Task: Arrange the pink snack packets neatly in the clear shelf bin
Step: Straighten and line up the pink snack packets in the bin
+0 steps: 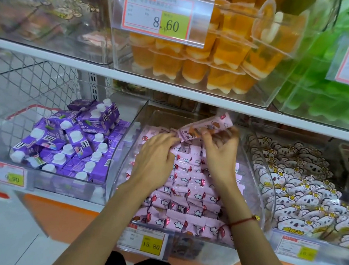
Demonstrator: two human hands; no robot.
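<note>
This was a shop, a snack aisle. White shelves (50,48) carried clear bins (126,140) heaped with wrapped goods: purple cartons (71,142) on the left, pink packets (187,188) in the middle, koala-printed packs (303,190) on the right, orange jelly cups (214,57) on the far shelf above. Printed price tags hung on the bin fronts, reading 8.60 (158,14), 9.90 (7,175) and 15.80 (144,242).
</note>
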